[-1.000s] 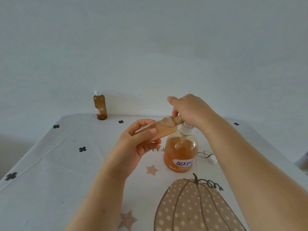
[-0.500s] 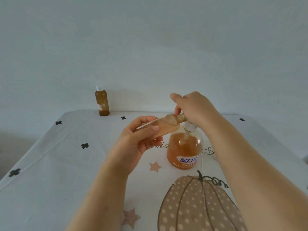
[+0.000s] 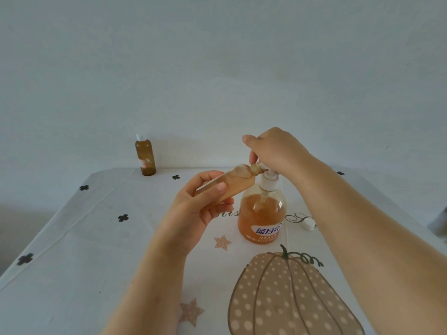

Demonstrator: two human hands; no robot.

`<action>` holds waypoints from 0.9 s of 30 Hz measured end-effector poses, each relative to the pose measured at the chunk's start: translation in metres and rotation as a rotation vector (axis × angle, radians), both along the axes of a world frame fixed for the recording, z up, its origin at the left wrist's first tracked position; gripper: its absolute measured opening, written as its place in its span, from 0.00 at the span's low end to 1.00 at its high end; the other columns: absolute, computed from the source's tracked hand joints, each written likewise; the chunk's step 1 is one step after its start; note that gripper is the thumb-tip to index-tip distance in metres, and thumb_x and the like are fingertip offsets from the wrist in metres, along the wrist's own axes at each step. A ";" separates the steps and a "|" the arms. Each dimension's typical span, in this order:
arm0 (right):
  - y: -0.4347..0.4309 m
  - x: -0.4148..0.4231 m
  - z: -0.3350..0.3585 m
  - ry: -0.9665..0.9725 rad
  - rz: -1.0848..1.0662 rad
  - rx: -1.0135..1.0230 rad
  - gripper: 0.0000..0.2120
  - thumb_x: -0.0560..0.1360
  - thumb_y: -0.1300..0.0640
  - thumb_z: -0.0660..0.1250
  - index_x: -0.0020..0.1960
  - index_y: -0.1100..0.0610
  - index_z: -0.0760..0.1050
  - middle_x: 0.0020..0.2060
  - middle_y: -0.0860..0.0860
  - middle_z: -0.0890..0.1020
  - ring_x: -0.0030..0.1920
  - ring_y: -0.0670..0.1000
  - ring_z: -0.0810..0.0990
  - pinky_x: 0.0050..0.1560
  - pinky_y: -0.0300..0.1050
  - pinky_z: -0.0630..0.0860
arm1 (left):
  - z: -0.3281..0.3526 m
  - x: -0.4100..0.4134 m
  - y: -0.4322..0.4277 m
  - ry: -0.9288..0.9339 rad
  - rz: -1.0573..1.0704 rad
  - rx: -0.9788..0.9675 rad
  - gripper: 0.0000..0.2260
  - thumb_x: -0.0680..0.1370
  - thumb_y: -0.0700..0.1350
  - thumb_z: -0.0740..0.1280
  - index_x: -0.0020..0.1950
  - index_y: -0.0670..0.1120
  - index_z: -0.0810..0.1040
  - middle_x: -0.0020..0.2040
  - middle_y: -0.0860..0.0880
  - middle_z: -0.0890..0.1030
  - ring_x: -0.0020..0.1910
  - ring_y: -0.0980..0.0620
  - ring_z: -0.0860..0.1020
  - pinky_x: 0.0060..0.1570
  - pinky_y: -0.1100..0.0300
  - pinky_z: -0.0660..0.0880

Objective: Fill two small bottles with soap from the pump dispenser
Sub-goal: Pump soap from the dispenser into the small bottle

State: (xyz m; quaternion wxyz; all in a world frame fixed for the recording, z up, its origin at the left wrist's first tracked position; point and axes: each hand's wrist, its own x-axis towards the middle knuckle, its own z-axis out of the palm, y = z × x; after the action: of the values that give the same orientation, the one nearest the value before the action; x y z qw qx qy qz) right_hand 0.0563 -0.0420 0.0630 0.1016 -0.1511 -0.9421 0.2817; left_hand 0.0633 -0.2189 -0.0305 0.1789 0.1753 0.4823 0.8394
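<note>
A small bottle [image 3: 233,187] is grasped by the left grip [image 3: 193,211], with the thumb laid along its near side and the fingers curled round beneath it. The bottle is held off the tabletop [image 3: 72,262], tilted almost flat, and its open mouth is set against the spout of the pump dispenser [image 3: 262,213]. Amber soap, frothy near the neck, is seen inside the bottle.

The pump head is covered by the right grip [image 3: 273,151], whose fingers are curled down over it while the thumb is stuck out to the left; only the white collar below the head is left in sight. The dispenser is stood upright at the middle of the tabletop and is filled to about its shoulder with orange soap; a blue and white label is carried low on its front.

A second small bottle [image 3: 145,157], brown and closed with a white top, is stood upright at the far left edge, well apart from both grips. A small white cap [image 3: 307,224] is laid on the cloth to the right of the dispenser, partly hidden by the right forearm. The tabletop is covered by a white cloth printed with a dotted pumpkin [image 3: 290,293], stars and dark clovers.
</note>
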 end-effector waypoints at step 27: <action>0.001 -0.003 -0.019 -0.011 0.023 -0.089 0.22 0.82 0.46 0.57 0.39 0.56 0.81 0.31 0.49 0.76 0.33 0.51 0.75 0.34 0.45 0.66 | -0.006 -0.008 -0.002 -0.022 0.001 -0.037 0.14 0.70 0.39 0.71 0.55 0.41 0.79 0.46 0.44 0.83 0.39 0.47 0.82 0.40 0.59 0.80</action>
State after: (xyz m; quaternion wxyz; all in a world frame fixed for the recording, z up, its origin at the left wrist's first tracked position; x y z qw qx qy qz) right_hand 0.0529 -0.0413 0.0442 0.0864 -0.1463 -0.9308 0.3235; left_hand 0.0551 -0.2210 -0.0369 0.1873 0.1624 0.4957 0.8324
